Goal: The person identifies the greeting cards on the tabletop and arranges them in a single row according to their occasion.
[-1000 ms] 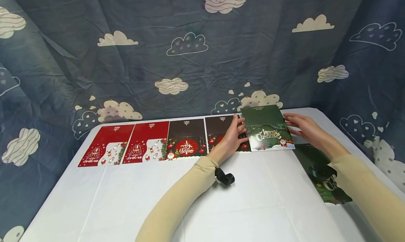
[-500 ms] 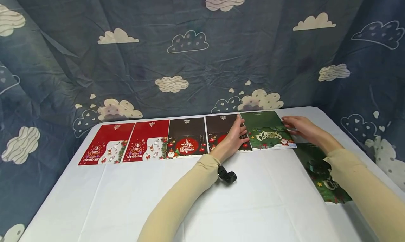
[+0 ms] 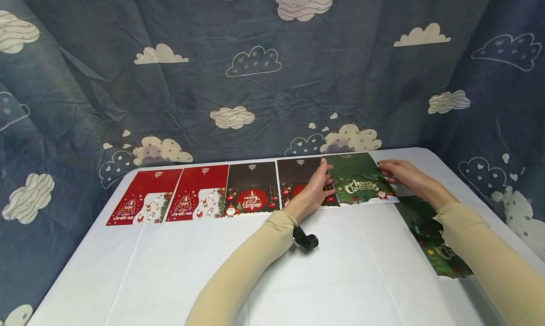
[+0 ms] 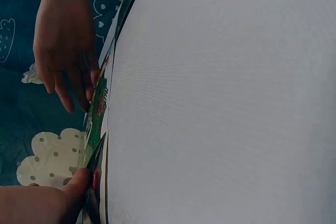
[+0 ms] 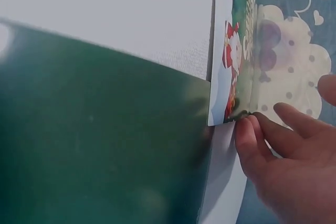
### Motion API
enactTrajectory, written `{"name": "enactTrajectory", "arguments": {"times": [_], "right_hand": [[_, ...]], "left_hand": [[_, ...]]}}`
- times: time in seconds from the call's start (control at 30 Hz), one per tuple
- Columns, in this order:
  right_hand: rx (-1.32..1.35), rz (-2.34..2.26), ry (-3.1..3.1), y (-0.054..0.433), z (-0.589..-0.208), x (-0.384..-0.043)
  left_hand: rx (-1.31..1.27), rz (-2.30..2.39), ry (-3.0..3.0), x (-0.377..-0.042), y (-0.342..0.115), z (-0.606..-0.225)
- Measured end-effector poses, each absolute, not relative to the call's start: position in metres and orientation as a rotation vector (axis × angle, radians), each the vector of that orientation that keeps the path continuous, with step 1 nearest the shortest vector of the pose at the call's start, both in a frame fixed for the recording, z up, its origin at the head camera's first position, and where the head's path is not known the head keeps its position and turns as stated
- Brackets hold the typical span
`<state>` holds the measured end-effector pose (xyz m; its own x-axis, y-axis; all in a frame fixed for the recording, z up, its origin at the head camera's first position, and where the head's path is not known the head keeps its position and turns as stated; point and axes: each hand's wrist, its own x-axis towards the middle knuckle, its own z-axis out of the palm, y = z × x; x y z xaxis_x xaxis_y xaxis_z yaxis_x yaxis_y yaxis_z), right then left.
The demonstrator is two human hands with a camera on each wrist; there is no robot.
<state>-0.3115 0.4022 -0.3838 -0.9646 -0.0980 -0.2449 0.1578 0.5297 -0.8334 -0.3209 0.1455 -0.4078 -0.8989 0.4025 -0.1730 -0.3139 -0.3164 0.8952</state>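
A green Merry Christmas card [image 3: 359, 179] lies at the right end of a row along the table's back. My right hand [image 3: 406, 174] is at its right edge; in the right wrist view the fingertips [image 5: 245, 135] touch the card's edge, fingers slightly bent and not gripping it. At the card's left edge, my left hand [image 3: 312, 186] rests over the neighbouring dark brown card [image 3: 298, 167], hiding part of it. Its fingers are extended, and the thumb [image 4: 79, 179] shows by the cards' edge in the left wrist view. A second green card [image 3: 430, 236] lies nearer, partly under my right forearm.
Another dark brown card [image 3: 251, 174] and two red cards [image 3: 204, 177] continue the row leftward. White cloth covers the table [image 3: 170, 269]. A dark blue curtain [image 3: 191, 89] with clouds hangs right behind the table. A black wrist camera [image 3: 305, 239] is strapped to my left wrist.
The green card, earlier tilted and raised at the row's right end, has come down flat beside the dark brown card. My right hand has shifted slightly left and down with it.
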Motion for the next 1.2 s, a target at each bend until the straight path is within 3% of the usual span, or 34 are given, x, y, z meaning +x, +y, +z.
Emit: {"name": "enactTrajectory", "arguments": {"times": [0.7,1.2], "right_hand": [[-0.038,-1.418,2.547,0.417,-0.369,-0.293],[-0.192,-1.284,2.698,0.447,-0.358,-0.246]], "left_hand": [[0.128,2.25,1.603,-0.305,0.152,-0.393],[0.322,2.103,1.611,-0.23,0.182,-0.379]]}}
